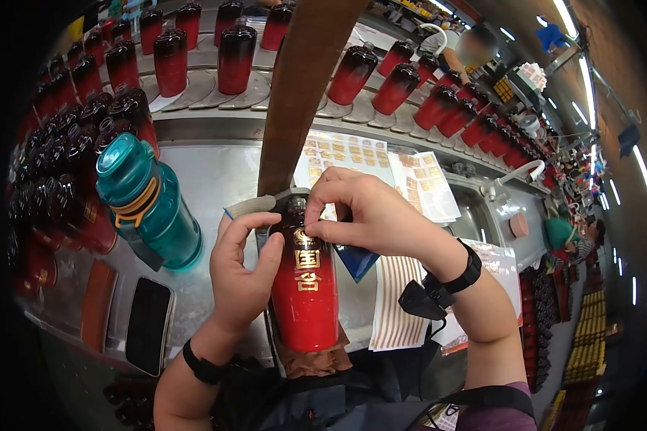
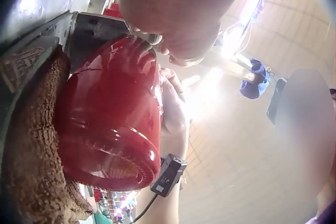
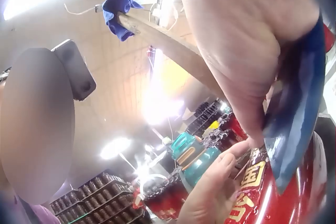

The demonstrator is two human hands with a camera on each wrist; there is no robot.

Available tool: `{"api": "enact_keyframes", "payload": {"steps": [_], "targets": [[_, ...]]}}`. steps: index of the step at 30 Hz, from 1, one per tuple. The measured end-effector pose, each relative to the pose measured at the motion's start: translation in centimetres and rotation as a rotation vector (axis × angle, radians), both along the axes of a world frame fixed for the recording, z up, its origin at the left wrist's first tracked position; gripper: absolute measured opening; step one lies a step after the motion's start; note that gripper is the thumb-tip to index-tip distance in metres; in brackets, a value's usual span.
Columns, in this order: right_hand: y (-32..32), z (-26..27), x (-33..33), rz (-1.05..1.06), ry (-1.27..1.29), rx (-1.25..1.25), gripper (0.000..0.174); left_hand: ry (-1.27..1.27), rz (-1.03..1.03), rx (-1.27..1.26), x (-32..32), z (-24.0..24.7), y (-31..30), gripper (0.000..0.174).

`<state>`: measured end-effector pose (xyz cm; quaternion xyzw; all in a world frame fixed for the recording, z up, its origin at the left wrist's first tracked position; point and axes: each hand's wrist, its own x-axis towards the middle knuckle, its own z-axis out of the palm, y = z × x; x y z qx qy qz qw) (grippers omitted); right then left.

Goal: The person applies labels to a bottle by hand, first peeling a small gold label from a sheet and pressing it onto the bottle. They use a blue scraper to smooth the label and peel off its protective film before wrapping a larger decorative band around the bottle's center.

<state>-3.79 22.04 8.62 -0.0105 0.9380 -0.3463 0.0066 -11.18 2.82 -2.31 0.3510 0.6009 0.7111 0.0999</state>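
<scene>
A red glass bottle [image 1: 305, 309], dark at the neck and with gold characters down its front, lies in front of the person on a brown cloth [image 1: 320, 363]. At its shoulder, a small round gold emblem [image 1: 304, 236] sits above the characters. My left hand [image 1: 246, 266] is beside the neck, thumb and forefinger apart at the bottle's edge. From the other side my right hand [image 1: 359, 208] bends over the shoulder, fingertips right at the emblem. A blue flat pointed piece [image 3: 296, 113] is tucked in the right hand and juts out below it.
A teal water bottle [image 1: 169, 215] and a phone [image 1: 149, 327] stand and lie at left, near many red bottles. A wooden post [image 1: 295, 86] rises just beyond the work. Gold sticker sheets [image 1: 349, 154] and a striped sheet [image 1: 397, 302] lie right. Bottles line a conveyor [image 1: 208, 90] behind.
</scene>
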Motion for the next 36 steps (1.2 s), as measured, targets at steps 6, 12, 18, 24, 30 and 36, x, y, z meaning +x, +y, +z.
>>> {"api": "enact_keyframes", "payload": {"steps": [6,12,18,24,30,36], "targets": [[-0.6,0.5,0.2,-0.033,-0.009,-0.019,0.017,-0.171,0.019,0.074,0.1,-0.1,0.1,0.024],[-0.5,-0.3,0.8,0.034,0.192,0.054,0.013,-0.149,0.030,0.064,0.1,0.0,-0.1,0.023],[3.5,1.2,6.7,-0.240,0.072,-0.489,0.007,-0.093,0.134,-0.011,0.4,-0.2,0.0,0.021],[23.0,-3.2,17.0,-0.889,0.230,-0.499,0.016,-0.138,0.074,-0.016,1.1,-0.5,0.7,0.024],[36.2,-12.1,28.8,-1.217,0.115,-0.342,0.018,-0.122,-0.002,-0.032,1.7,-1.2,0.8,0.034],[42.6,-19.3,31.1,-1.115,-0.609,0.535,0.026,-0.143,0.014,-0.061,2.0,-0.7,1.1,0.034]]}}
